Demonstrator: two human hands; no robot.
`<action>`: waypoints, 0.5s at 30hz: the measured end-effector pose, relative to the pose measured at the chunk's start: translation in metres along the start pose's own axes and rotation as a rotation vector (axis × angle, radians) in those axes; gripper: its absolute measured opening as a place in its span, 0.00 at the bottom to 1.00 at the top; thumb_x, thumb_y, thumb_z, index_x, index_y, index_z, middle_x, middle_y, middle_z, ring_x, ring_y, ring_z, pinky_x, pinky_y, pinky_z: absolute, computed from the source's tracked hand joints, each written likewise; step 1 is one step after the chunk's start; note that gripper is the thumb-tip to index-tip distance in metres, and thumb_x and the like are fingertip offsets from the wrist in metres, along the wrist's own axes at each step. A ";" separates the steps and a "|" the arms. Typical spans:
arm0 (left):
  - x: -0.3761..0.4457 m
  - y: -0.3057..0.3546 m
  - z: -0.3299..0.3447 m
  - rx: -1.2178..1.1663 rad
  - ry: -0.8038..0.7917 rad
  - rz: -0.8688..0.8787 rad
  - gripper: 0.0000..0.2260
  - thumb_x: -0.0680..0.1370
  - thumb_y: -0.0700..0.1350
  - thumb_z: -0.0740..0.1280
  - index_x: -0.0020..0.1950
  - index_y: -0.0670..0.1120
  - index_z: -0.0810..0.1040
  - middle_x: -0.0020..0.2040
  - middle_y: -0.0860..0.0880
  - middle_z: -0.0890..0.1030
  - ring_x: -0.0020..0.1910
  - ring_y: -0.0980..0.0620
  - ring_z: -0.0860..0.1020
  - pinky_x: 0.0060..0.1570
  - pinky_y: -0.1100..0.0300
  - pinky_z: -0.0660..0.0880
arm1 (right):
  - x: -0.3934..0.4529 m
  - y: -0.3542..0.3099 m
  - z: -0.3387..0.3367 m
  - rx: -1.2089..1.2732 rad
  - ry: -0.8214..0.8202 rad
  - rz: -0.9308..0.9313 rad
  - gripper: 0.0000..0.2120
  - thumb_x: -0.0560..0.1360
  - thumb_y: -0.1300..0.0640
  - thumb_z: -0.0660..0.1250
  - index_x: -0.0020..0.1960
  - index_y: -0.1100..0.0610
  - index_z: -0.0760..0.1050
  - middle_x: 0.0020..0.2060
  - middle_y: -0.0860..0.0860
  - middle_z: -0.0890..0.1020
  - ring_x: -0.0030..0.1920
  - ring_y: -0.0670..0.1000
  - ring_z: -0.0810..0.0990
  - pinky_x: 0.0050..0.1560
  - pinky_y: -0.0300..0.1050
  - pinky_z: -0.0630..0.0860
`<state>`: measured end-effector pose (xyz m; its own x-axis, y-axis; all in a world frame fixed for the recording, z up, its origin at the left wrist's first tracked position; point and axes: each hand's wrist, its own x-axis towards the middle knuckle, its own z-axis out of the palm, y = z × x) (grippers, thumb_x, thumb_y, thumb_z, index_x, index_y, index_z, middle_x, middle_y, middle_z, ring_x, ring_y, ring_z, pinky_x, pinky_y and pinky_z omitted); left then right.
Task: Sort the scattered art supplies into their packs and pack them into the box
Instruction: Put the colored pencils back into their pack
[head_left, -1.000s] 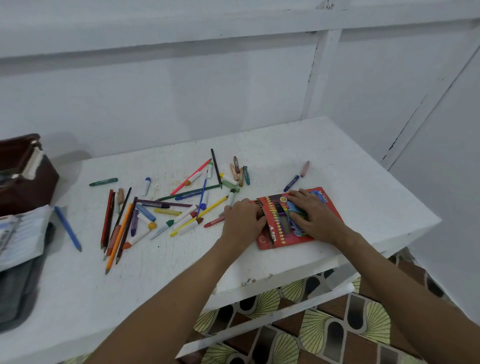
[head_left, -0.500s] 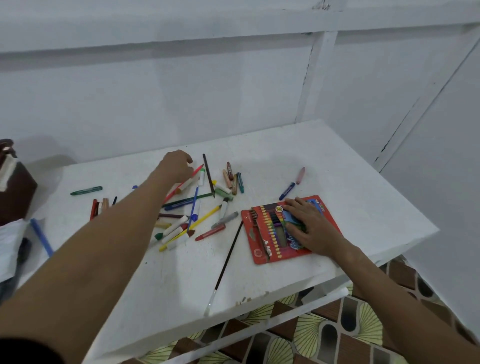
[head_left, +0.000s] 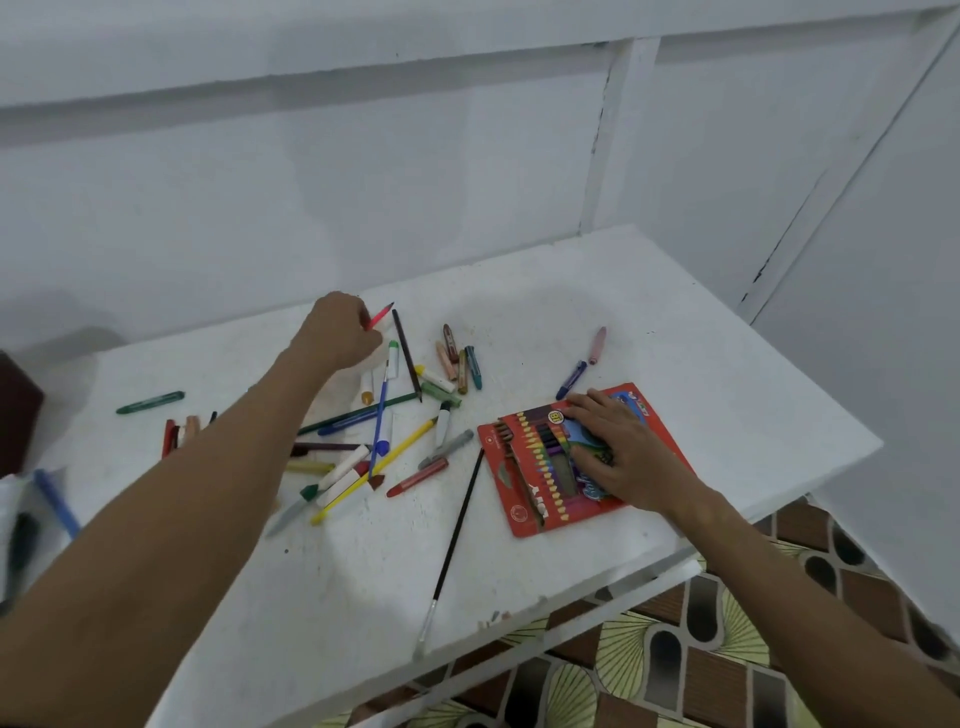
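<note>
A red pencil pack (head_left: 524, 506) lies flat near the white table's (head_left: 675, 332) front right edge, with several coloured pencils inside. My right hand (head_left: 618, 449) rests on it with fingers spread flat. My left hand (head_left: 337, 332) reaches across to the back of the scattered pile and pinches a pink-red pencil (head_left: 382, 314) whose tip sticks out past the fingers. Loose pencils, markers and crayons lie between my arms, among them a yellow pencil (head_left: 374, 470), a blue pen (head_left: 382, 405) and a red crayon (head_left: 418, 483).
A long black paintbrush (head_left: 452, 551) lies diagonally toward the front edge. Several crayons (head_left: 460, 358) sit behind the pile, two more (head_left: 584, 361) behind the pack. A green crayon (head_left: 150, 402) lies far left. A dark brown box (head_left: 15, 415) is at the left edge.
My left hand left the pack, swung to the back of the pile and took hold of the pink-red pencil. The black paintbrush came into sight. The right hand stayed on the pack.
</note>
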<state>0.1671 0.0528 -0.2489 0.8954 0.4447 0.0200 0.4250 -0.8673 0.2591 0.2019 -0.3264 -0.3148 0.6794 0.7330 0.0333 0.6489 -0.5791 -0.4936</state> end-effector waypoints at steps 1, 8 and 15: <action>-0.002 0.005 -0.004 0.018 -0.011 0.084 0.08 0.73 0.44 0.69 0.50 0.42 0.79 0.48 0.44 0.78 0.45 0.47 0.75 0.46 0.56 0.73 | 0.000 0.000 0.000 0.004 0.001 0.001 0.30 0.75 0.39 0.55 0.74 0.49 0.61 0.74 0.45 0.61 0.75 0.47 0.54 0.73 0.44 0.51; -0.005 0.024 0.013 0.382 -0.238 0.472 0.13 0.73 0.39 0.66 0.55 0.50 0.81 0.50 0.50 0.79 0.48 0.49 0.77 0.44 0.57 0.72 | 0.001 0.000 0.000 0.005 0.004 -0.009 0.29 0.75 0.40 0.56 0.74 0.50 0.62 0.74 0.46 0.62 0.76 0.47 0.54 0.74 0.45 0.52; -0.002 0.030 0.017 0.568 -0.231 0.509 0.08 0.73 0.39 0.65 0.43 0.50 0.81 0.40 0.51 0.78 0.38 0.50 0.75 0.45 0.55 0.66 | 0.001 0.001 0.000 0.002 0.006 -0.020 0.29 0.75 0.41 0.56 0.74 0.51 0.62 0.74 0.46 0.62 0.75 0.46 0.53 0.72 0.41 0.49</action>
<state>0.1804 0.0221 -0.2579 0.9762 -0.0402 -0.2129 -0.0966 -0.9603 -0.2615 0.2032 -0.3258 -0.3151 0.6685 0.7421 0.0487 0.6616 -0.5635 -0.4947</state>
